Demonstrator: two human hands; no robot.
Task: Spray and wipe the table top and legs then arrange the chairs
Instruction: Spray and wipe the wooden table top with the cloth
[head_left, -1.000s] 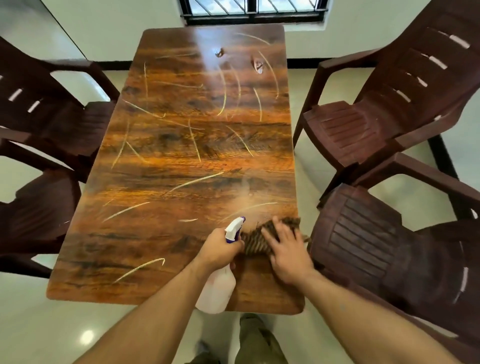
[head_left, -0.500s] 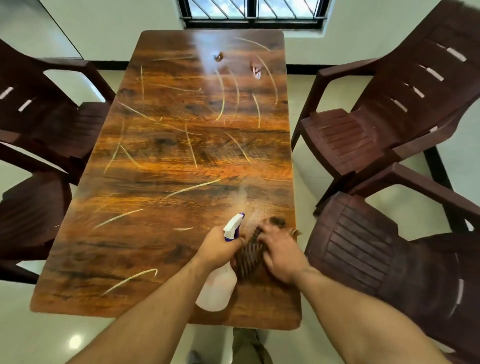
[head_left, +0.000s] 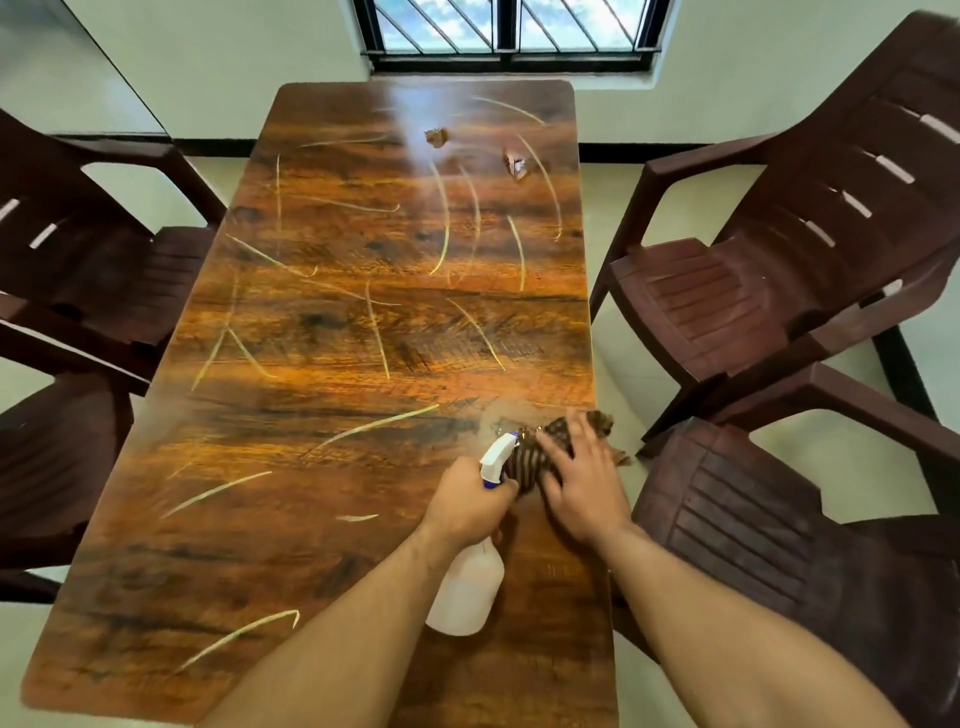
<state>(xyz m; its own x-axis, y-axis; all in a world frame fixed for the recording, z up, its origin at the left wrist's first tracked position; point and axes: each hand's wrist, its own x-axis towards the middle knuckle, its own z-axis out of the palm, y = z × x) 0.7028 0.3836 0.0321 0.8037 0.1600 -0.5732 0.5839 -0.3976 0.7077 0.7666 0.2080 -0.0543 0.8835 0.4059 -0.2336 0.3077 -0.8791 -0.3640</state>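
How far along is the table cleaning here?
Nothing looks finished. In hand: the left hand grips the spray bottle while the right hand presses the cloth at the right edge of the table. Left: two scraps at the far end, most of the top, the legs, the chairs angled away.

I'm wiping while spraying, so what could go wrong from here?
The cloth under your right hand lies at the table's right edge, one corner past it; an outward wipe could drop it.
The bottle in your left hand aims close to the right hand, so spray may wet skin, not wood.
The two scraps at the far end could be swept onto the floor.
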